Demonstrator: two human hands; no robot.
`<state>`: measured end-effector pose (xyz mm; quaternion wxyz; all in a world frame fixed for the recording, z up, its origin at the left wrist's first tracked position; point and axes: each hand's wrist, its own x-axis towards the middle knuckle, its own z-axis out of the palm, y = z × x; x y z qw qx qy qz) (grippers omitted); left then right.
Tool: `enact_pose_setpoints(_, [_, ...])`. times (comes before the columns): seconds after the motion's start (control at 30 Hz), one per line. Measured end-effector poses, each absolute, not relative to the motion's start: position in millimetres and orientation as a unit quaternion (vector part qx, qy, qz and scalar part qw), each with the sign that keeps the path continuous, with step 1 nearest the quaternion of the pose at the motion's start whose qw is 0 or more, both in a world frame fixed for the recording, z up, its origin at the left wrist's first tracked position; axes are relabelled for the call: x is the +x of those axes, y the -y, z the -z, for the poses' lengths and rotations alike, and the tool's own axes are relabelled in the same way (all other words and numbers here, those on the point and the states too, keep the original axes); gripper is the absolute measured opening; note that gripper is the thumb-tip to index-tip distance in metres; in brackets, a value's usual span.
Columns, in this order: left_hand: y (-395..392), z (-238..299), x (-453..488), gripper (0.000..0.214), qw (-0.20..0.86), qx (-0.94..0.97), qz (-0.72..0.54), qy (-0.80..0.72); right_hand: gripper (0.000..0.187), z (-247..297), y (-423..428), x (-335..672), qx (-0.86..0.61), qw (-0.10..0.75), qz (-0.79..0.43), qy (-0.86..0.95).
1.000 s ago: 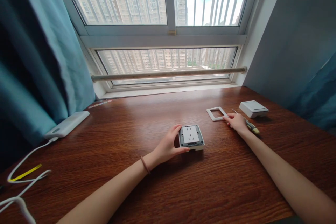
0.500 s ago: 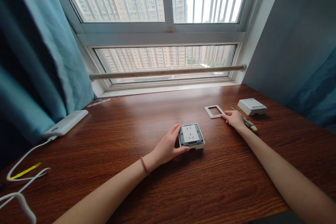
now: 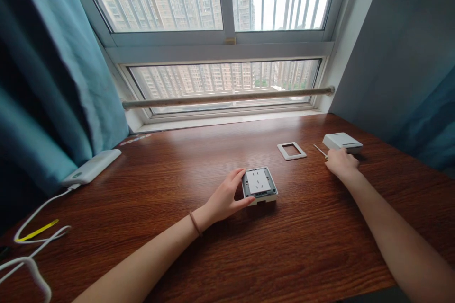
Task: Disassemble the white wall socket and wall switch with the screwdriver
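Observation:
My left hand [image 3: 224, 197] grips the left side of a grey wall socket [image 3: 259, 184] with a white face, lying flat on the brown wooden table [image 3: 213, 246]. My right hand [image 3: 341, 163] rests further right, its fingers curled over the handle of a screwdriver whose metal tip [image 3: 320, 151] pokes out to the left. A white rectangular frame [image 3: 291, 150] lies just left of that tip. A white switch box [image 3: 342, 142] sits right behind my right hand.
A white power bank [image 3: 91, 166] with a white cable [image 3: 31, 227] lies at the table's left edge beside a yellow strip [image 3: 35, 231]. Blue curtains hang on both sides. A window with a wooden rail [image 3: 227, 97] runs along the back.
My right hand has left the white frame and moved right onto the screwdriver by the switch box. The left hand and socket have stayed put.

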<state>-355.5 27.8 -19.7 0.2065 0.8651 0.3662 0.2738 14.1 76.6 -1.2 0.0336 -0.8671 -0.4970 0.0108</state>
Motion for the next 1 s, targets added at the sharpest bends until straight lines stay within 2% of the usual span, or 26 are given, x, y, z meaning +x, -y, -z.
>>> enact_pose_setpoints(0.13, [-29.1,18.5,-355.1,0.065,0.247,0.85,-0.286,-0.366,0.028,1.2,-76.5,17.6,-0.871,0.041,-0.034,0.489])
enact_pose_setpoints(0.27, [-30.8,18.6,-356.0,0.067,0.287,0.835,-0.297,-0.364,0.036,-6.7,-74.9,12.3,-0.848,0.097,-0.014,0.522])
enact_pose_setpoints(0.3, [-31.4,18.5,-356.2,0.066,0.298,0.831,-0.299,-0.362,0.039,-9.0,-74.5,8.5,-0.825,0.148,-0.017,0.545])
enact_pose_setpoints(0.37, [-32.8,18.0,-356.7,0.06,0.322,0.821,-0.304,-0.359,0.038,-12.9,-72.6,-2.5,-0.73,0.321,-0.081,0.597])
enact_pose_setpoints(0.43, [-34.3,17.4,-357.2,0.053,0.344,0.811,-0.313,-0.355,0.03,-15.7,-68.2,-17.4,-0.573,0.502,-0.231,0.605])
enact_pose_setpoints(0.5, [-35.7,17.0,-357.6,0.05,0.36,0.802,-0.324,-0.349,0.025,-19.2,-60.5,-34.9,-0.447,0.572,-0.393,0.565])
enact_pose_setpoints(0.6, [-37.0,17.3,-358.1,0.049,0.38,0.793,-0.329,-0.344,0.036,-31.0,-46.7,-62.8,-0.34,0.582,-0.529,0.516])
enact_pose_setpoints(0.67, [-37.2,17.5,-358.2,0.049,0.39,0.789,-0.324,-0.346,0.044,-45.0,-40.5,-81.1,-0.305,0.578,-0.559,0.51])
enact_pose_setpoints(0.73, [-37.0,17.5,-358.0,0.051,0.396,0.788,-0.319,-0.349,0.045,-61.7,-39.0,-99.1,-0.289,0.562,-0.571,0.524])
enact_pose_setpoints(0.83, [-36.7,17.2,-357.5,0.055,0.408,0.783,-0.316,-0.347,0.024,-81.4,-43.1,-125.3,-0.276,0.578,-0.537,0.549])
enact_pose_setpoints(1.0, [-35.6,15.9,-357.2,0.058,0.433,0.77,-0.32,-0.342,0.024,-69.5,-49.8,-157.9,-0.322,0.641,-0.413,0.562])
